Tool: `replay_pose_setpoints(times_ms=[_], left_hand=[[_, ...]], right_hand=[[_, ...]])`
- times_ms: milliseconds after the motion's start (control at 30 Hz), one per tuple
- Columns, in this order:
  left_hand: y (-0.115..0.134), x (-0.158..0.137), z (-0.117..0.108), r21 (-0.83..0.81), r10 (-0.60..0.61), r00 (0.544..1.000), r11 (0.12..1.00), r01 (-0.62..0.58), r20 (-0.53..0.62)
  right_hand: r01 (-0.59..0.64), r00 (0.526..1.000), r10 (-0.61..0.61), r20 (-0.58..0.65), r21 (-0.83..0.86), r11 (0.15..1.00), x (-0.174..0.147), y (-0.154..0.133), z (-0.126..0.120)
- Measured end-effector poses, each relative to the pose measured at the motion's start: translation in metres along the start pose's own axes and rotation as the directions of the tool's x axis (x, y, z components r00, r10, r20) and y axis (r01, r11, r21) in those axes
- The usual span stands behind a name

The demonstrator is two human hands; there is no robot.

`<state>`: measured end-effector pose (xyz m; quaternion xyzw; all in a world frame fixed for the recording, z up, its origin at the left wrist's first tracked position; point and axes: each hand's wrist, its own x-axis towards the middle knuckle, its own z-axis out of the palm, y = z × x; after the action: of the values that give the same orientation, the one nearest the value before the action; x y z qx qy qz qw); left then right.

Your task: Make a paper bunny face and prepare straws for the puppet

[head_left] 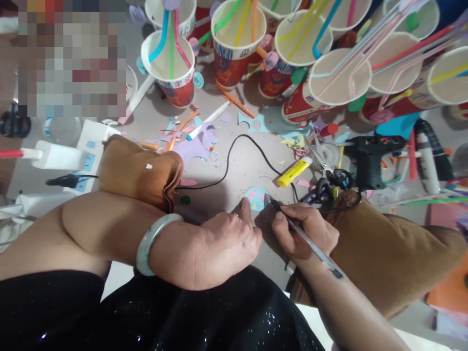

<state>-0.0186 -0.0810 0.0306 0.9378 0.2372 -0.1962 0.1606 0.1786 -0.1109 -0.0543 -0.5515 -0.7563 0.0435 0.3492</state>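
Note:
A light blue paper circle (257,199) with pink patches lies flat on the grey table. My left hand (228,239), with a pale green bangle (146,246) on its wrist, pins the circle's left edge with the index finger; its other fingers are curled. In my right hand (305,226) is a clear-barrelled pen (316,251), gripped between thumb and fingers. The pen's tip is at the circle's right edge; I cannot tell whether it touches. Just above the circle lies a yellow packet (294,171).
Paper cups (170,68) with coloured straws crowd the back. Scissors (327,178) and a black glue gun (378,158) lie right, near a brown cushion-like piece (395,253); another brown piece (139,170) is left, beside a power strip (89,141). A black cord (228,161) crosses paper scraps (197,146).

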Motion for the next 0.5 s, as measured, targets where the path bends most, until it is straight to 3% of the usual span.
replay_pose_setpoints(times_ms=[267,500], left_hand=[[-0.0031,0.0009,-0.0087,-0.002,0.005,0.997,1.000,-0.005,0.073],[-0.0029,0.0000,-0.0057,0.005,0.007,1.000,1.000,-0.007,0.023]], right_hand=[[0.019,1.000,-0.019,-0.004,0.019,1.000,-0.0006,0.0008,0.0003],[0.004,1.000,-0.004,-0.030,-0.003,1.000,0.0003,0.0001,-0.0003]])
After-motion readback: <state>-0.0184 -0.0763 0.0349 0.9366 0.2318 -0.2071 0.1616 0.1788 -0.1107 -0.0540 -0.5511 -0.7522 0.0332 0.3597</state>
